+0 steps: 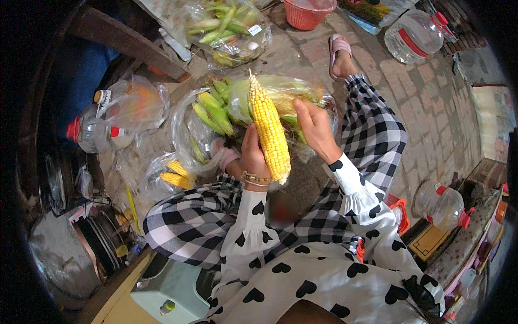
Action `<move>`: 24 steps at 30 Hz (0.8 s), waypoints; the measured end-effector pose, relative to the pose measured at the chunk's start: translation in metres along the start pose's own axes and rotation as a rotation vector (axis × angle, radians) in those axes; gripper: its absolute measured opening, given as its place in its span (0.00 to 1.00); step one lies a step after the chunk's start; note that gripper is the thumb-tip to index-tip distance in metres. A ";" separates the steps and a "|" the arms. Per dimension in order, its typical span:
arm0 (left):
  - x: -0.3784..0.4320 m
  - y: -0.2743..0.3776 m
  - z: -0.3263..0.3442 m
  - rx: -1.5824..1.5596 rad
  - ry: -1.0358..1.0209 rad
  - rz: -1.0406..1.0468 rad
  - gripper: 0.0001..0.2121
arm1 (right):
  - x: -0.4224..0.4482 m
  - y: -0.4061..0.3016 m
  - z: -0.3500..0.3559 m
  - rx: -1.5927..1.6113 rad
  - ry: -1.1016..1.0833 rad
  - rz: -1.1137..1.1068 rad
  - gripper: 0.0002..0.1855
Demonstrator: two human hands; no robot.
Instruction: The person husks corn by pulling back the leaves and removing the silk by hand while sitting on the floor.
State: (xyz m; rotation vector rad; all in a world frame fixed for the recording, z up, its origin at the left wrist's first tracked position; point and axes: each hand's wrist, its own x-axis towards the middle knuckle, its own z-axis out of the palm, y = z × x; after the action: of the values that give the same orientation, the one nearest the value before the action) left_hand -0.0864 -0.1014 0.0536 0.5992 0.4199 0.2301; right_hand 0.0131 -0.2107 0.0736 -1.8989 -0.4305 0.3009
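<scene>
A husked ear of yellow corn [270,131] is held in my left hand [255,156], its narrow tip pointing away from me. My right hand [317,127] is raised to the right of the ear with its fingers curled in; whether they pinch a strand of silk is not clear. Beyond both hands, a clear plastic bag [243,95] holds husks and silk. Green corn husks [216,111] lie at its left side. Husked ears [176,178] rest in another clear bag at the lower left.
Another bag of green husks [222,24] and a red plastic basket [307,14] stand farther off on the brick floor [421,105]. Large clear bottles stand at the left [91,131], upper right [415,38] and lower right [445,206]. A wooden beam [129,42] crosses the upper left.
</scene>
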 end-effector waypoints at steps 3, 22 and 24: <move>-0.003 -0.001 -0.003 0.564 0.050 0.204 0.14 | -0.004 -0.015 0.002 -0.368 -0.128 -0.139 0.22; -0.007 0.002 0.005 0.085 0.023 -0.119 0.18 | 0.005 0.004 -0.007 0.021 0.052 0.082 0.20; -0.006 0.004 0.001 0.082 -0.041 -0.138 0.18 | 0.011 0.001 -0.006 0.065 0.029 -0.033 0.21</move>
State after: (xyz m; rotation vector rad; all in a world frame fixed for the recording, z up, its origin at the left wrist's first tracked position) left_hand -0.0912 -0.1009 0.0588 0.6514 0.4305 0.0692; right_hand 0.0252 -0.2111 0.0748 -1.8288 -0.4269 0.2621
